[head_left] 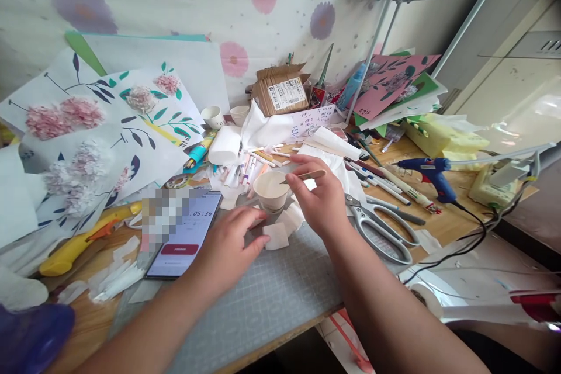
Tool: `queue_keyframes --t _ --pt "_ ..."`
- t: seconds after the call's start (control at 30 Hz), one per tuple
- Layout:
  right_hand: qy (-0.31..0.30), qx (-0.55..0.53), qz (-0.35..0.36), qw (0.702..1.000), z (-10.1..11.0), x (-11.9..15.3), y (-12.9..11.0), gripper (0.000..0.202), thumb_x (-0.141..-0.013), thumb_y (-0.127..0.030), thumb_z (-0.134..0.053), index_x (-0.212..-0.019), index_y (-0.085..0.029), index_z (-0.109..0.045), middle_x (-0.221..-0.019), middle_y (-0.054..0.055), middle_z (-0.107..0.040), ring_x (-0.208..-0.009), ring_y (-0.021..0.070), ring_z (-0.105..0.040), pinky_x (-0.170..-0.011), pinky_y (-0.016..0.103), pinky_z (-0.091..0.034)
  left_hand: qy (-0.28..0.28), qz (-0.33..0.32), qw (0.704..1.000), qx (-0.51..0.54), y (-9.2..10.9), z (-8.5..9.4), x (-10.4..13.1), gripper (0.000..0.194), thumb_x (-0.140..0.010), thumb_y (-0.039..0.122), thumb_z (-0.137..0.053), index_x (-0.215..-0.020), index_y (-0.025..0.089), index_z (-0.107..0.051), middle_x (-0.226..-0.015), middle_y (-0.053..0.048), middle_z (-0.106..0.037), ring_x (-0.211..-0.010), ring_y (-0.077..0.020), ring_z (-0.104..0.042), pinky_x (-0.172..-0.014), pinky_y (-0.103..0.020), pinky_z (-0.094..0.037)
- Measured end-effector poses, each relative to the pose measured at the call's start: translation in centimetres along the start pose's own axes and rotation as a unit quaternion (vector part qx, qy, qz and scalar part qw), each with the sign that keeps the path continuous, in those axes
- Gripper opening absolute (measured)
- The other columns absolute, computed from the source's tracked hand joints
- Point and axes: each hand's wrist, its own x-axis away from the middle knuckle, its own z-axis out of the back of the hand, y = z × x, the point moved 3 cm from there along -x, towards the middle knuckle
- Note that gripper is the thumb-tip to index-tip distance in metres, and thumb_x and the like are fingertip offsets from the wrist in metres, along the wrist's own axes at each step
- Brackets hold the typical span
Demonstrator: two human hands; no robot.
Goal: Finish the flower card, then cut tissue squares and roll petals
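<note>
A small white paper cup (272,194) stands on the grey cutting mat (263,304), between my two hands. My right hand (319,198) is closed on a flat wooden stick (312,175), its end by the cup's rim. To the cup's lower left is my left hand (232,245), thumb and fingers apart with nothing gripped. Its thumb tip lies at the edge of a small square of white paper (276,236); whether it touches I cannot tell. More cut white paper pieces (293,217) lie against the cup's foot.
A lit phone (188,239) lies left of my left hand. Scissors (381,228) and a blue glue gun (427,172) lie to the right, with cords trailing. Behind are pens (245,169), two paper cups (213,117), a cardboard box (280,90) and paper flower pictures (87,146).
</note>
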Motion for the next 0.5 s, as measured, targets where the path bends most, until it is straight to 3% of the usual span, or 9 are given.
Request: queue_keyframes --t 0.13,0.27,0.33,0.4,0.5 --pt "0.034 -0.054 -0.007 0.998 0.3 0.3 -0.4 0.011 -0.085 -0.022 -0.062 -0.074 -0.021 -0.06 -0.103 0.009 -0.069 -0.103 0.0224 -0.064 -0.092 0.041 -0.048 -0.006 0.007 1.0 0.01 -0.3 -0.8 0.0 0.026 -0.072 0.022 -0.069 -0.098 0.027 -0.069 -0.101 -0.006 -0.068 -0.091 -0.0286 -0.059 -0.082 -0.041 -0.042" --pt "0.018 -0.125 -0.017 0.992 0.5 0.7 -0.8 0.014 -0.087 -0.028 -0.061 -0.075 -0.022 -0.062 -0.091 0.006 -0.069 -0.09 0.0197 -0.066 -0.084 0.037 -0.051 -0.005 0.03 0.999 0.04 -0.4 -0.9 0.0 0.005 -0.076 0.022 -0.065 -0.08 0.025 -0.068 -0.077 -0.003 -0.067 -0.075 -0.025 -0.06 -0.07 -0.035 -0.042" --pt "-0.052 -0.18 -0.03 0.982 0.3 0.7 -1.1 0.019 -0.087 -0.035 -0.061 -0.074 -0.021 -0.062 -0.08 0.005 -0.068 -0.076 0.0174 -0.066 -0.072 0.033 -0.053 -0.009 0.041 0.997 0.063 -0.2 -0.7 -0.1 0.007 -0.08 0.025 -0.061 -0.074 0.024 -0.064 -0.071 -0.001 -0.066 -0.067 -0.022 -0.06 -0.063 -0.032 -0.043" --pt "-0.161 -0.235 -0.041 0.958 0.1 0.7 -1.4 0.026 -0.087 -0.041 -0.062 -0.073 -0.02 -0.062 -0.074 0.004 -0.067 -0.066 0.0154 -0.064 -0.062 0.03 -0.052 -0.007 0.054 0.994 0.092 0.0 -0.2 -0.1 0.011 -0.082 0.028 -0.06 -0.073 0.023 -0.062 -0.068 0.0 -0.064 -0.064 -0.0204 -0.059 -0.06 -0.029 -0.043" --pt "-0.29 -0.249 -0.02 0.924 0.2 0.7 -1.9 0.028 -0.087 -0.042 -0.063 -0.073 -0.018 -0.062 -0.076 0.005 -0.068 -0.066 0.0157 -0.064 -0.061 0.029 -0.052 0.008 0.069 0.991 0.114 0.4 0.5 -0.1 0.012 -0.082 0.032 -0.06 -0.073 0.023 -0.061 -0.069 0.0 -0.063 -0.067 -0.0204 -0.059 -0.062 -0.029 -0.043"
